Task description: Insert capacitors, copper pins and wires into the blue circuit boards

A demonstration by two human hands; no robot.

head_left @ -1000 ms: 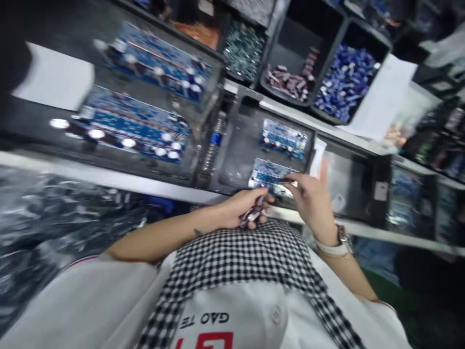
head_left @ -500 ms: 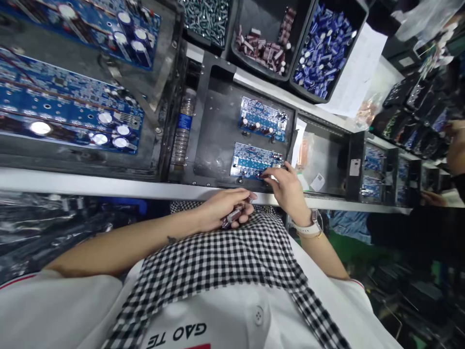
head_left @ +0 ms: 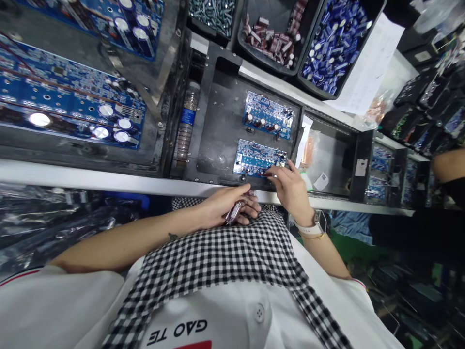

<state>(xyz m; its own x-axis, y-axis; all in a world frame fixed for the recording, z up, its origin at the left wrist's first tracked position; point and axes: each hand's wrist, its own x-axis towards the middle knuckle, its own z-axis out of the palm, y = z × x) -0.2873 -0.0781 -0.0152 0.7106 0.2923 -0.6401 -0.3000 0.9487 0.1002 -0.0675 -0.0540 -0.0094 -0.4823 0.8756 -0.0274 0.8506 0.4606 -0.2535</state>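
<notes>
My left hand [head_left: 227, 206] rests against my checked apron, curled round a bunch of small maroon capacitors [head_left: 235, 211]. My right hand [head_left: 290, 186] reaches to the near edge of a small blue circuit board [head_left: 257, 157] in a dark metal tray [head_left: 218, 121], fingertips pinched on a small part at the board's lower right corner. A second blue board [head_left: 268, 114] lies just beyond it in the same tray.
A water bottle [head_left: 186, 127] lies left of the tray. Large blue boards [head_left: 69, 104] sit at the left. Bins of maroon capacitors [head_left: 274, 41], blue capacitors [head_left: 332, 46] and grey parts [head_left: 212, 10] line the back. Another person's arm [head_left: 448, 165] is at the right.
The view has steadied and shifted down. My right hand stayed at the near board's lower right edge, fingers pressing lower; my left hand kept the capacitors against my apron.
</notes>
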